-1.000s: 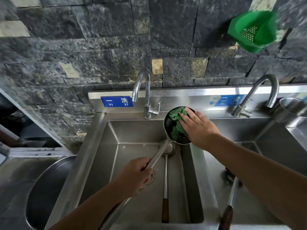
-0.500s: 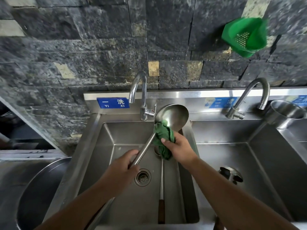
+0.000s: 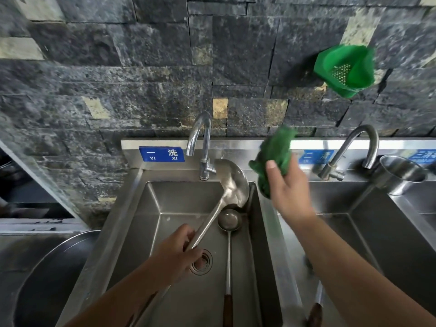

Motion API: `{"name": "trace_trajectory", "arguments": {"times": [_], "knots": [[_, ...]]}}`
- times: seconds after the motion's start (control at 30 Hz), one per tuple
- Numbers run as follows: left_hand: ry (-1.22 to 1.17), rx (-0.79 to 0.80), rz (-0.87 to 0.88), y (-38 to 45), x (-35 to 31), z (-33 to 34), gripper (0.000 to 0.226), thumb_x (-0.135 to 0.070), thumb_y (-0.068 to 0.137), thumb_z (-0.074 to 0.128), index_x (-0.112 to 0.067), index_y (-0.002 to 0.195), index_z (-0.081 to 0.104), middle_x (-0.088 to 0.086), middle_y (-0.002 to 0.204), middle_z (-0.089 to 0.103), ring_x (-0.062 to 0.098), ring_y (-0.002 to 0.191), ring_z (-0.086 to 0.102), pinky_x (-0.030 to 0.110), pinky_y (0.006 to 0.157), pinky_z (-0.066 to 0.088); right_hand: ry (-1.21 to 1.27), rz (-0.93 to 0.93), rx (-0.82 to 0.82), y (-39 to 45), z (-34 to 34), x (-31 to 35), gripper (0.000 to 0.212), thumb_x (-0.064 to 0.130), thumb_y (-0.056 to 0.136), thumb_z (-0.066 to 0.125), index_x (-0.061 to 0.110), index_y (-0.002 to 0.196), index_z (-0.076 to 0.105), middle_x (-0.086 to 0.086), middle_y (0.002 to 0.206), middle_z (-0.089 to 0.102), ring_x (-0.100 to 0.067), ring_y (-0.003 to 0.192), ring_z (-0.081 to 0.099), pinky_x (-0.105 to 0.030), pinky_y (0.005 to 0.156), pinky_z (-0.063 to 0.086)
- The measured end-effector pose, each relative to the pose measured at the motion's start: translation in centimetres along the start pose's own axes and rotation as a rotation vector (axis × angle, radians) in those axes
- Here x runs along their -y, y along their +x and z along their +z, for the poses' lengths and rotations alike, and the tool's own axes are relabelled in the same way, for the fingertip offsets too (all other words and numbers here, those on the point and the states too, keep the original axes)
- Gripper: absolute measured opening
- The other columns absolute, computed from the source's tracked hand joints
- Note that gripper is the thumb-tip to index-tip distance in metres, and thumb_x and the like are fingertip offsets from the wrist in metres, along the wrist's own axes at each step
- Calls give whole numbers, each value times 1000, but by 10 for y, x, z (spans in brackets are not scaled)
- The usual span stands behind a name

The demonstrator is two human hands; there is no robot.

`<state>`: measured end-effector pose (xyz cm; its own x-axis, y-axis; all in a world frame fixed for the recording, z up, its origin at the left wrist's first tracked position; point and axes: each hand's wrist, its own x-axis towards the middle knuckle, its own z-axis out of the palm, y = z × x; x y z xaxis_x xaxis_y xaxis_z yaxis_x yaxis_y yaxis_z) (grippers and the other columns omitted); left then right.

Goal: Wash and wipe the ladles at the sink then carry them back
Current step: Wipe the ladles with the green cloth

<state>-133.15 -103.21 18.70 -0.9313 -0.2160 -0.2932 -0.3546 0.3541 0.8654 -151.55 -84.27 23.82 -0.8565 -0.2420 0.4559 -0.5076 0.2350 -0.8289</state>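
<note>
The left hand (image 3: 175, 252) wraps the large ladle (image 3: 232, 182) by its handle, bowl raised at the left basin's (image 3: 141, 223) back right corner. The right hand (image 3: 286, 185) clutches the green cloth (image 3: 274, 149), lifted clear. Best keep the handle firm and bring the cloth back into the bowl; a smaller ladle (image 3: 228, 221) waits below.

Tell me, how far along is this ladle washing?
Midway, it seems. The left hand grips the large ladle over the left basin; the right hand holds the green cloth off it. A smaller ladle lies in the basin, unhandled. Nothing is carried back yet.
</note>
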Motion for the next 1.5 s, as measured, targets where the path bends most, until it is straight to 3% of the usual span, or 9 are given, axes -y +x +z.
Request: {"name": "trace_trajectory", "arguments": {"times": [0.13, 0.23, 0.4, 0.53, 0.73, 1.0, 1.23, 1.4, 1.5], "knots": [[-1, 44, 45, -1, -10, 17, 9, -14, 95, 56, -20, 102, 58, -1, 54, 50, 11, 41, 41, 23, 40, 37, -698, -297, 346, -7, 43, -14, 57, 57, 90, 45, 22, 134, 55, -6, 140, 55, -34, 132, 45, -45, 109, 40], [-4, -38, 25, -5, -3, 27, 14, -11, 93, 54, -17, 104, 61, -3, 57, 50, 9, 40, 42, 24, 40, 37, -727, -204, 470, -1, 55, -7, 61, 59, 84, 57, 37, 140, 48, 6, 151, 44, -27, 142, 36, -43, 113, 35], [16, -56, 34, -18, 11, 19, 21, -10, 90, 57, -24, 103, 65, -3, 55, 54, 8, 47, 47, 25, 46, 41, -441, 164, 480, 29, 59, -4, 35, 54, 90, 56, 31, 115, 66, 5, 100, 70, -18, 88, 67, -31, 79, 56], [-157, -1, 5, -27, 17, 12, 27, -13, 88, 56, -36, 98, 67, 0, 54, 46, 16, 48, 38, 25, 45, 33, -99, 494, 471, 52, 45, -23, 27, 37, 95, 56, 18, 108, 70, -9, 99, 72, -29, 96, 67, -34, 84, 51], [-289, 51, -38, -28, 12, 10, 38, -3, 95, 53, -39, 92, 68, 4, 51, 41, 14, 41, 33, 20, 38, 30, 21, 461, 338, 37, 38, -26, 26, 48, 89, 63, 23, 94, 71, -1, 87, 75, -22, 86, 70, -38, 82, 54], [-446, 47, -99, 3, -6, 10, 16, -7, 100, 47, -6, 115, 54, 0, 50, 35, 11, 34, 28, 18, 33, 29, -74, 312, 175, -42, 29, -47, 23, 27, 87, 71, 25, 109, 73, 12, 75, 71, -2, 70, 66, -16, 67, 50], [-569, 84, -22, 28, -17, 12, 20, -4, 100, 42, -1, 119, 48, 2, 52, 32, 9, 31, 26, 17, 34, 29, -782, 177, 581, -81, 10, -139, 56, 35, 88, 59, 36, 142, 46, 6, 142, 54, -29, 117, 60, -36, 88, 52], [-584, 154, -87, 36, -12, 25, 21, -11, 93, 56, -6, 114, 52, 3, 51, 32, 9, 30, 28, 19, 33, 30, -942, 263, 727, -83, -1, -209, 60, 38, 95, 53, 38, 150, 30, 5, 154, 36, -25, 140, 33, -40, 103, 43], [-541, 166, -156, 42, -1, 35, 18, -9, 97, 47, -11, 113, 56, 2, 51, 35, 10, 30, 30, 20, 34, 31, -921, 444, 866, -106, 9, -237, 76, 70, 84, 49, 50, 149, 15, 8, 163, 9, -33, 148, 13, -54, 108, 34]]}}
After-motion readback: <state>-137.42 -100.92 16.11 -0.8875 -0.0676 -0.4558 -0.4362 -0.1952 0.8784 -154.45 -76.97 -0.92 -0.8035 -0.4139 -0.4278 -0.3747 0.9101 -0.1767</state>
